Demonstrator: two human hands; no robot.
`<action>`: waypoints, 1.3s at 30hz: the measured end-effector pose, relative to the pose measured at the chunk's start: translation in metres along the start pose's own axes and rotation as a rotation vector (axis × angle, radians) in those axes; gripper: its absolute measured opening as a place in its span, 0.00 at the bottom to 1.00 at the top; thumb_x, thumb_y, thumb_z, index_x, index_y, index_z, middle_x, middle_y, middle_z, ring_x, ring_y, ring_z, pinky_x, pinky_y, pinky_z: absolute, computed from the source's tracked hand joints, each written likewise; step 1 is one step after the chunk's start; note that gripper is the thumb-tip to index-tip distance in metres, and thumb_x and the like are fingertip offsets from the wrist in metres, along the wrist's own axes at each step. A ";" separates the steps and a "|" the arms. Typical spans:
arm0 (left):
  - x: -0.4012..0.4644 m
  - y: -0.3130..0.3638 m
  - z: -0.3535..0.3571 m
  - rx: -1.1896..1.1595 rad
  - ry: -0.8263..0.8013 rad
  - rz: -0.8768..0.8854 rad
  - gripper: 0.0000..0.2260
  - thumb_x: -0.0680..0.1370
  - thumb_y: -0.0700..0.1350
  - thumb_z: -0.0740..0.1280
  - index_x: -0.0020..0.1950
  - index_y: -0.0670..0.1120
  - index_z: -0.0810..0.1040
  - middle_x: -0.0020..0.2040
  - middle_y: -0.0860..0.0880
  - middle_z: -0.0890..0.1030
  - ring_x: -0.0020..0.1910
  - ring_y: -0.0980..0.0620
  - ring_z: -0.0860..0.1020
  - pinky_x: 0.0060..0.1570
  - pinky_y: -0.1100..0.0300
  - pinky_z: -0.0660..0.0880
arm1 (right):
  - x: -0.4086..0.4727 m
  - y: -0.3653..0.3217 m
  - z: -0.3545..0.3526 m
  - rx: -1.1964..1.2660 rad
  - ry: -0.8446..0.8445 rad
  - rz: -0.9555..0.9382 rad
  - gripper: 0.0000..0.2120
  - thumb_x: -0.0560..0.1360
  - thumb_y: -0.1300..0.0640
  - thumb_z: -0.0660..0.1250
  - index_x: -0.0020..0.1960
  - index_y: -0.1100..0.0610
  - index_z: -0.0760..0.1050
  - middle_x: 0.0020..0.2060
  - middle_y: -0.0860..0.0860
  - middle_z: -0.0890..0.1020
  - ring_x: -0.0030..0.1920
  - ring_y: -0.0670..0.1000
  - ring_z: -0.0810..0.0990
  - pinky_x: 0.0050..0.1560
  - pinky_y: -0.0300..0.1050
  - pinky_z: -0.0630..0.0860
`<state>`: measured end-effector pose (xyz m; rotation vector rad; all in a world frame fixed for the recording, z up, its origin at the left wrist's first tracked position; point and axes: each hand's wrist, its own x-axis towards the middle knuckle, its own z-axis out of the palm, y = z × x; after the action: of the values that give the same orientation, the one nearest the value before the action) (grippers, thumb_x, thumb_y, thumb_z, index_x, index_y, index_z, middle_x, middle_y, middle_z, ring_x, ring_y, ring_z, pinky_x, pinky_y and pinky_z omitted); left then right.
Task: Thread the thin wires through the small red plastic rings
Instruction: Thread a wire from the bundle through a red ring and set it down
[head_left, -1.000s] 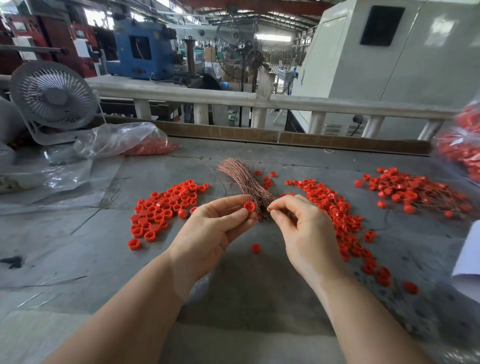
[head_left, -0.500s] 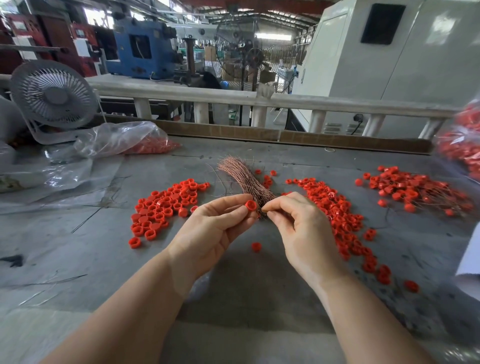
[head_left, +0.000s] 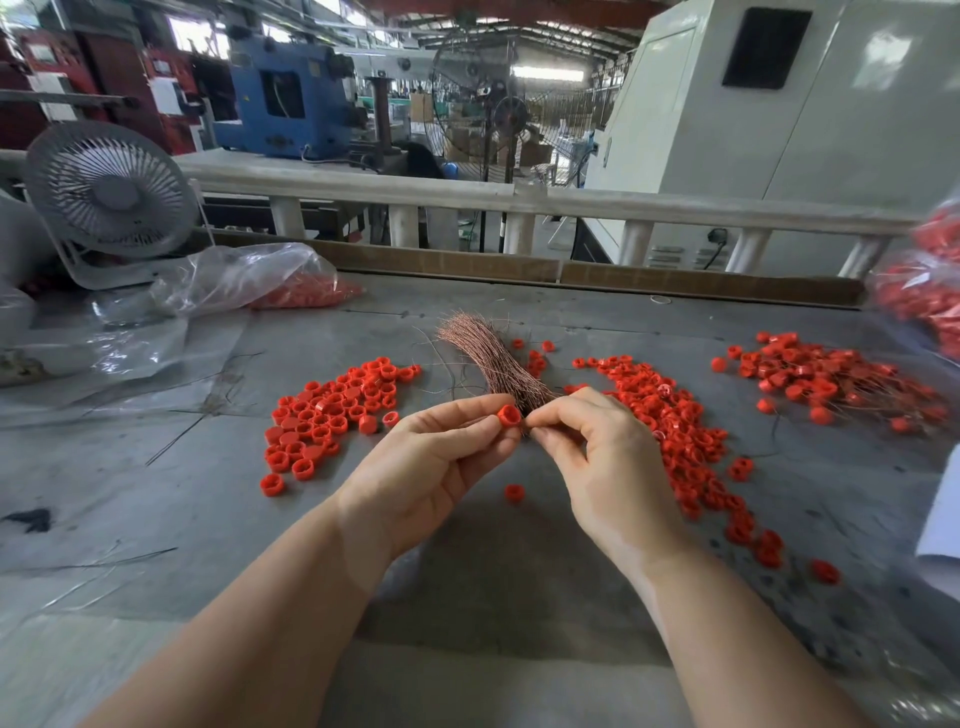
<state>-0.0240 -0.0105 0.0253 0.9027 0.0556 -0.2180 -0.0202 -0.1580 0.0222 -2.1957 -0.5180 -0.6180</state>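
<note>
Red ring (head_left: 508, 415) pinched in left hand (head_left: 431, 467), opening turned toward right hand (head_left: 597, 457), which pinches at the wire bundle (head_left: 488, 364) mid-frame, probably to feed one wire.

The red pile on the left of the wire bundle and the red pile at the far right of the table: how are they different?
The left pile holds loose rings only, with no wire in them; the far-right pile has thin copper wires sticking out among its rings. The left pile lies beside the left hand; the far-right pile lies beyond the right hand, nearer the table's back edge. Both are the same small red plastic rings on the grey table.
</note>
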 end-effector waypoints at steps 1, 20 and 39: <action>0.000 0.000 0.000 0.005 -0.001 -0.004 0.09 0.65 0.34 0.65 0.40 0.37 0.83 0.38 0.42 0.83 0.36 0.53 0.82 0.38 0.64 0.80 | 0.000 0.000 0.000 -0.001 -0.001 0.002 0.04 0.72 0.64 0.69 0.44 0.59 0.82 0.39 0.51 0.80 0.45 0.52 0.77 0.49 0.49 0.73; -0.001 0.001 -0.001 -0.016 0.019 -0.011 0.08 0.65 0.35 0.66 0.39 0.38 0.84 0.38 0.42 0.83 0.36 0.53 0.82 0.36 0.65 0.79 | 0.000 -0.001 0.000 0.001 0.019 0.010 0.04 0.72 0.65 0.69 0.44 0.59 0.82 0.38 0.49 0.79 0.44 0.51 0.77 0.49 0.47 0.73; -0.005 0.002 0.003 -0.075 -0.008 -0.027 0.10 0.65 0.33 0.64 0.41 0.38 0.84 0.39 0.42 0.83 0.38 0.52 0.83 0.38 0.65 0.80 | 0.000 0.003 0.003 0.080 0.025 0.057 0.05 0.73 0.64 0.68 0.45 0.56 0.82 0.39 0.48 0.81 0.43 0.49 0.78 0.49 0.48 0.75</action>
<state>-0.0284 -0.0105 0.0292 0.8271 0.0680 -0.2434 -0.0178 -0.1575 0.0191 -2.1170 -0.4575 -0.5833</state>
